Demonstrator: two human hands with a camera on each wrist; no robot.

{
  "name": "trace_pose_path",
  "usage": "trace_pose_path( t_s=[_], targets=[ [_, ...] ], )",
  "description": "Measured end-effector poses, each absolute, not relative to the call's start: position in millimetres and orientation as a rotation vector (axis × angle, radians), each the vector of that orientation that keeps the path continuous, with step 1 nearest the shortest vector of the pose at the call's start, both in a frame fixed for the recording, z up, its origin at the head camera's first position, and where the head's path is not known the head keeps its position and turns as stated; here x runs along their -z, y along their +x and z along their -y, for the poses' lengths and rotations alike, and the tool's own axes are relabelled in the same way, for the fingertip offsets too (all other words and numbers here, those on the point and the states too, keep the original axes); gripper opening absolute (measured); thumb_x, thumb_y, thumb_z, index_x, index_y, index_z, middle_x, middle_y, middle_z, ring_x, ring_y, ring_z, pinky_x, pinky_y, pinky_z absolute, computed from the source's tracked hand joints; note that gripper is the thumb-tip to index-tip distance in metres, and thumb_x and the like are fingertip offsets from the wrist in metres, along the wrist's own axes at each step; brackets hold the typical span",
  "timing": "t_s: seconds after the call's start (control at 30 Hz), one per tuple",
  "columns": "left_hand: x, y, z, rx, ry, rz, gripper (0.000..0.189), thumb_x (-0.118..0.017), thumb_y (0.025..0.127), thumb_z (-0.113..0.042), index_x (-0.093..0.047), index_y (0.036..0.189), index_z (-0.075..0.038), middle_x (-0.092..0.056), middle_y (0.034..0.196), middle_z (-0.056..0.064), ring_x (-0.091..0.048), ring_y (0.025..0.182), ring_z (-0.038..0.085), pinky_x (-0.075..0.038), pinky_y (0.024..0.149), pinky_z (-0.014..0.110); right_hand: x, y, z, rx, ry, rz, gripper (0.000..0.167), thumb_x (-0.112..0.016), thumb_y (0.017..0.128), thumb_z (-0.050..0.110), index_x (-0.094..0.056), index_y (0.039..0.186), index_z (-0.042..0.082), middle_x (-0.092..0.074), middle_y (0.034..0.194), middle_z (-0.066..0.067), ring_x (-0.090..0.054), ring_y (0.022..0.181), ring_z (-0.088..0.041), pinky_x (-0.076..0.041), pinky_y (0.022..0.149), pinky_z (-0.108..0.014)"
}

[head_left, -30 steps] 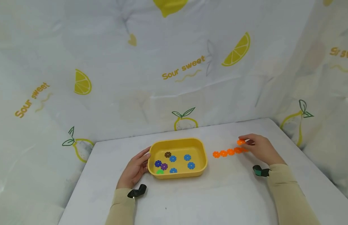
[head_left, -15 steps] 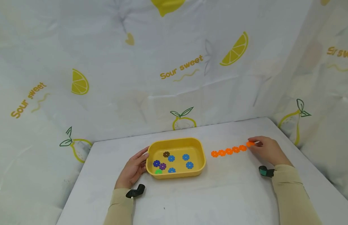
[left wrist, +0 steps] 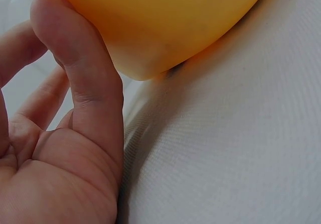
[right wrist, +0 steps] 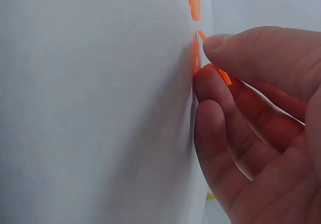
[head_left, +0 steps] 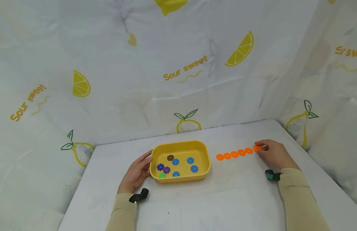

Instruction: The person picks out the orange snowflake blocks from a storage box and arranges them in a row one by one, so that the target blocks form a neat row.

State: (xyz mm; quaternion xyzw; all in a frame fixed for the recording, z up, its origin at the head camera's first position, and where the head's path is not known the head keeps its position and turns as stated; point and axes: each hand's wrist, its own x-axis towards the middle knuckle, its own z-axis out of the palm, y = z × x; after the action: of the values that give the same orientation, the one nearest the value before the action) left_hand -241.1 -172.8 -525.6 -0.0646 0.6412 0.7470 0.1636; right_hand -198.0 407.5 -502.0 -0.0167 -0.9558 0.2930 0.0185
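My left hand grips the left end of a yellow plastic tub, thumb at its rim in the left wrist view. Several flower-shaped notched discs lie in the tub: brown, purple, dark blue, light blue and green. To its right, several orange discs form a slightly slanting row on the table. At the row's right end my right hand pinches another orange disc between thumb and fingers. That disc is tilted and partly hidden, with the fingertips right at the tabletop.
The white-covered table extends in front of the tub and row. Behind it hangs a pale cloth printed with lemons. Black wrist cameras sit at both sleeves.
My right hand has moved right with the pinched orange disc, from above the row down to its right end. The left hand keeps its hold on the tub.
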Motion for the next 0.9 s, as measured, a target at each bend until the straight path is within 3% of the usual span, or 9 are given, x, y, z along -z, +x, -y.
trace_pose_path(
  t_s=[0.63,0.9],
  targets=[
    [522.0,-239.2,171.6,-2.125,-0.181,-1.813,0.049,-0.071,0.106,-0.034,-0.061,0.153,-0.030,-0.066,0.147,0.008,-0.069,0.100,0.016,-0.062,0.081,0.025,497.4,-196.9,-406.2,-0.907,-0.054,2.986,0.040,-0.072,0.101,0.016,-0.068,0.138,-0.001,-0.067,0.133,-0.031,-0.065,0.111,-0.044,-0.055,0.095,-0.060],
    [520.2,-236.8,171.2,-2.122,-0.177,-1.827,0.049,-0.071,0.105,-0.035,-0.061,0.153,-0.030,-0.068,0.142,0.007,-0.067,0.096,0.015,-0.061,0.078,0.024,494.5,-197.0,-405.1,-0.926,-0.064,2.998,0.041,-0.071,0.102,0.016,-0.067,0.139,-0.001,-0.065,0.136,-0.032,-0.064,0.112,-0.044,-0.055,0.095,-0.061]
  ],
)
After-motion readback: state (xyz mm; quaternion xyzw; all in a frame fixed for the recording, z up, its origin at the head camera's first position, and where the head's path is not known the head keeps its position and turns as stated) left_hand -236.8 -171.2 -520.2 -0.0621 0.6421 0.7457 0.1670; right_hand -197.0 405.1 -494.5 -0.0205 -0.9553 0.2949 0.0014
